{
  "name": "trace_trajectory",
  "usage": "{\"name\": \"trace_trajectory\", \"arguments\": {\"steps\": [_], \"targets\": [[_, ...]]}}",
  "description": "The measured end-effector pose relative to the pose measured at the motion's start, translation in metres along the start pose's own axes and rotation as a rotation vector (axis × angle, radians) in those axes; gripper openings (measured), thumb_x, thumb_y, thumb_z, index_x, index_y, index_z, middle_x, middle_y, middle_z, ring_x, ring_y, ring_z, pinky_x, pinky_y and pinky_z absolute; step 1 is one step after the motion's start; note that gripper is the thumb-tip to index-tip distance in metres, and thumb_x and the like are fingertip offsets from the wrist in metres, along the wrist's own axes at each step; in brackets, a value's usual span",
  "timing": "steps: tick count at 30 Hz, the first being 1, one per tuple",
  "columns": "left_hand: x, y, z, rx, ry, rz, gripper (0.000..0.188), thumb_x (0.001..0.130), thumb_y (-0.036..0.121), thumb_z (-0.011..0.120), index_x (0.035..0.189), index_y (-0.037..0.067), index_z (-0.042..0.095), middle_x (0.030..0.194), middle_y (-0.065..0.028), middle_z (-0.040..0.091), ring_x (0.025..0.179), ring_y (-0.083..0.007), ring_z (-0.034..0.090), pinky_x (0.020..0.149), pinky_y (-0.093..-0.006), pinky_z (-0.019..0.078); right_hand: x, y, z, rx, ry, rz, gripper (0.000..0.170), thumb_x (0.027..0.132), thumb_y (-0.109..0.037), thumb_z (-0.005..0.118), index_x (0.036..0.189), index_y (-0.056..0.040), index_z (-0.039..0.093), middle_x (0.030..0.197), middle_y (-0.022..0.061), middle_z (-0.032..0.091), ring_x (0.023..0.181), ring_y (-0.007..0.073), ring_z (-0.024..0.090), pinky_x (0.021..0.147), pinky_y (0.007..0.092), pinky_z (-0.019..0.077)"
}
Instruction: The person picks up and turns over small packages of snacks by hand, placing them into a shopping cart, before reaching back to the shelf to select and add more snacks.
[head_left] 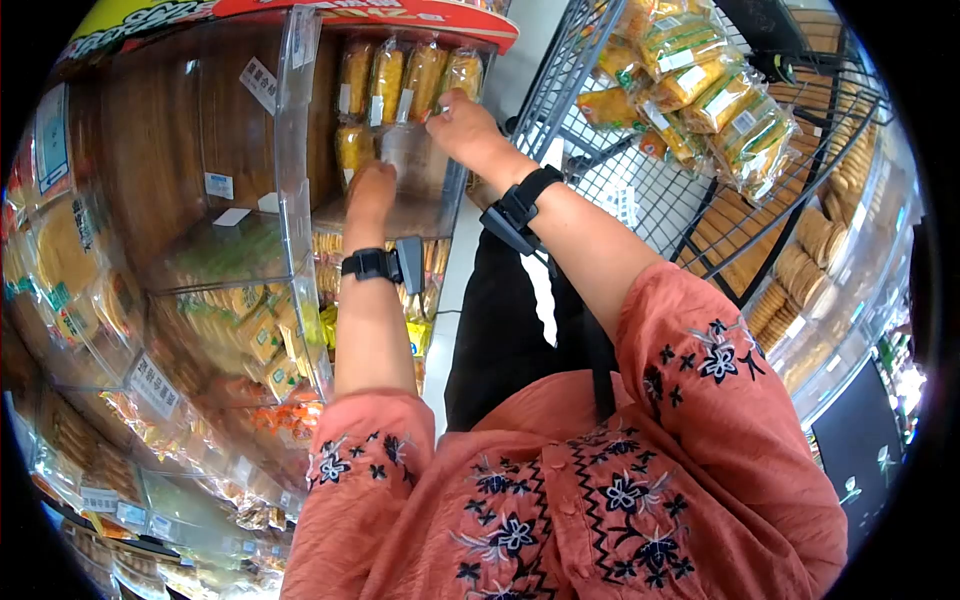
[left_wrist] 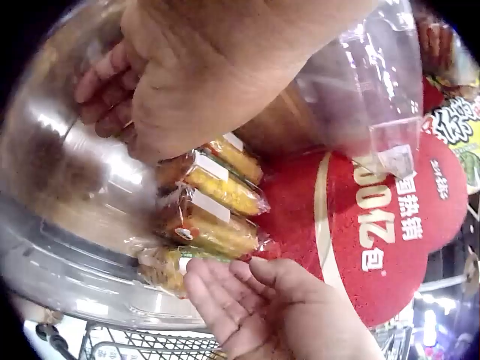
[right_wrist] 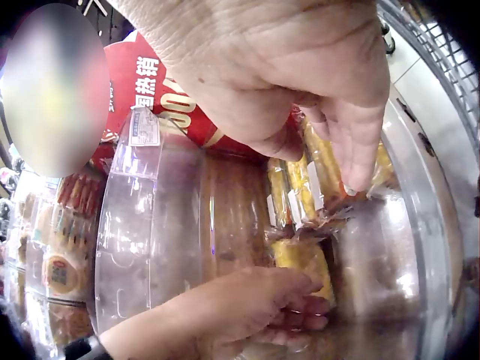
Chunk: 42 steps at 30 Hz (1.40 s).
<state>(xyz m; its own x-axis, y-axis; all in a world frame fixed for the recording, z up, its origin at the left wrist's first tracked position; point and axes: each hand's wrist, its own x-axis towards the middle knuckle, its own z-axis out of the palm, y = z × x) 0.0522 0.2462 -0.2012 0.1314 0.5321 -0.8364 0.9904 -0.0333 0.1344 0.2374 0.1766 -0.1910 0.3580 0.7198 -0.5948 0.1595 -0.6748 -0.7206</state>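
In the head view my left hand [head_left: 372, 190] is at the near end of a yellow packaged roll [head_left: 353, 148] in a clear shelf bin. Its fingers bend loosely beside that packet [right_wrist: 304, 262] in the right wrist view; whether they touch it is unclear. My right hand [head_left: 468, 130] reaches over the bin's right side to the rightmost packet [head_left: 463, 72] of the back row. In the left wrist view the right hand [left_wrist: 277, 307] has extended, slightly bent fingers against this packet [left_wrist: 166, 268]. The right fingertips [right_wrist: 356, 180] point down beside the row in the right wrist view.
A wire cart [head_left: 640, 190] at the right holds several similar packets [head_left: 725, 105]. Clear dividers [head_left: 298, 150] stand left of the bin, and a red sign [left_wrist: 330, 225] borders its back edge. More packaged baked goods [head_left: 250, 340] fill lower shelves.
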Motion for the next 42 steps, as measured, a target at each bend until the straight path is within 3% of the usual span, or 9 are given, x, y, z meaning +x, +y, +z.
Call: {"name": "trace_trajectory", "arguments": {"steps": [15, 18, 19, 21, 23, 25, 27, 28, 42], "targets": [[0.024, -0.018, -0.006, -0.31, 0.02, 0.128, 0.074, 0.086, 0.036, 0.063, 0.145, -0.004, 0.042, 0.147, -0.0244, 0.047, 0.139, -0.0365, 0.042, 0.112, -0.0406, 0.0349, -0.021, -0.005, -0.007, 0.056, -0.042, -0.147, 0.037, 0.087, -0.03, 0.061, 0.111, -0.0025, 0.061, 0.095, 0.0239, 0.068, 0.092, 0.0368, 0.067, 0.08, 0.0428, 0.0534], [0.034, -0.02, -0.001, -0.432, -0.059, 0.173, 0.065, 0.082, 0.033, 0.066, 0.135, -0.001, 0.053, 0.121, -0.0174, 0.063, 0.11, -0.0309, 0.058, 0.094, -0.0398, 0.0457, -0.039, -0.004, -0.018, 0.15, -0.007, -0.235, 0.036, 0.087, -0.028, 0.059, 0.111, -0.0006, 0.061, 0.092, 0.0223, 0.068, 0.088, 0.0366, 0.066, 0.08, 0.0425, 0.0524], [0.083, -0.053, 0.026, -0.495, -0.047, 0.324, 0.058, 0.082, 0.032, 0.066, 0.129, -0.001, 0.057, 0.11, -0.0155, 0.066, 0.101, -0.0294, 0.06, 0.089, -0.0388, 0.0466, -0.053, -0.015, -0.035, 0.236, -0.043, -0.213, 0.036, 0.088, -0.025, 0.058, 0.113, 0.0004, 0.059, 0.087, 0.0199, 0.066, 0.082, 0.0303, 0.065, 0.075, 0.0406, 0.0523], [0.062, -0.042, 0.014, -0.33, -0.09, 0.085, 0.049, 0.086, 0.037, 0.06, 0.117, -0.001, 0.063, 0.106, -0.018, 0.066, 0.101, -0.0312, 0.06, 0.088, -0.0406, 0.0469, -0.071, -0.024, -0.059, 0.401, -0.148, -0.102, 0.034, 0.091, -0.021, 0.058, 0.118, -0.0003, 0.056, 0.086, 0.0095, 0.066, 0.08, 0.0153, 0.064, 0.067, 0.0311, 0.0525], [0.069, -0.057, 0.023, -0.402, -0.099, 0.16, 0.026, 0.096, 0.034, 0.056, 0.106, 0.011, 0.061, 0.069, 0.0028, 0.052, 0.056, -0.0086, 0.046, 0.047, -0.0257, 0.034, -0.092, -0.023, -0.087, 0.598, -0.187, -0.084, 0.032, 0.094, -0.02, 0.058, 0.12, -0.0007, 0.055, 0.093, 0.0069, 0.065, 0.082, 0.0133, 0.065, 0.068, 0.0276, 0.0539], [0.025, -0.035, 0.01, -0.459, -0.035, 0.225, 0.03, 0.098, 0.035, 0.055, 0.111, 0.009, 0.061, 0.073, 0.0021, 0.054, 0.059, -0.0081, 0.048, 0.049, -0.0246, 0.0353, -0.11, -0.019, -0.12, 0.629, -0.168, -0.034, 0.03, 0.096, -0.02, 0.057, 0.119, -0.0011, 0.056, 0.098, 0.0066, 0.065, 0.085, 0.0144, 0.066, 0.069, 0.0284, 0.0559], [-0.002, -0.022, 0.008, -0.46, 0.065, 0.332, 0.035, 0.099, 0.036, 0.055, 0.116, 0.006, 0.061, 0.079, 0.0011, 0.057, 0.064, -0.0084, 0.05, 0.052, -0.0228, 0.0368, -0.126, -0.005, -0.155, 0.605, -0.09, -0.029, 0.028, 0.096, -0.02, 0.058, 0.116, -0.0009, 0.056, 0.095, 0.0065, 0.065, 0.085, 0.0146, 0.067, 0.069, 0.0288, 0.0564], [-0.036, -0.001, 0.001, -0.463, 0.105, 0.341, 0.041, 0.096, 0.033, 0.056, 0.118, -0.002, 0.061, 0.091, -0.0083, 0.065, 0.078, -0.0167, 0.06, 0.073, -0.0307, 0.0477, -0.134, 0.006, -0.172, 0.599, -0.026, -0.01, 0.027, 0.096, -0.02, 0.057, 0.115, -0.0009, 0.057, 0.096, 0.0073, 0.066, 0.083, 0.0146, 0.067, 0.068, 0.0284, 0.0566], [-0.154, 0.089, 0.027, -0.581, 0.03, 0.505, 0.043, 0.099, 0.033, 0.057, 0.128, 0.001, 0.056, 0.107, -0.007, 0.067, 0.09, -0.0137, 0.064, 0.073, -0.0275, 0.0473, -0.164, 0.124, -0.363, 0.381, 0.815, 0.172, 0.04, 0.091, -0.03, 0.065, 0.111, 0.0045, 0.06, 0.088, 0.0126, 0.069, 0.063, 0.0159, 0.068, 0.049, 0.0286, 0.0552]]}}
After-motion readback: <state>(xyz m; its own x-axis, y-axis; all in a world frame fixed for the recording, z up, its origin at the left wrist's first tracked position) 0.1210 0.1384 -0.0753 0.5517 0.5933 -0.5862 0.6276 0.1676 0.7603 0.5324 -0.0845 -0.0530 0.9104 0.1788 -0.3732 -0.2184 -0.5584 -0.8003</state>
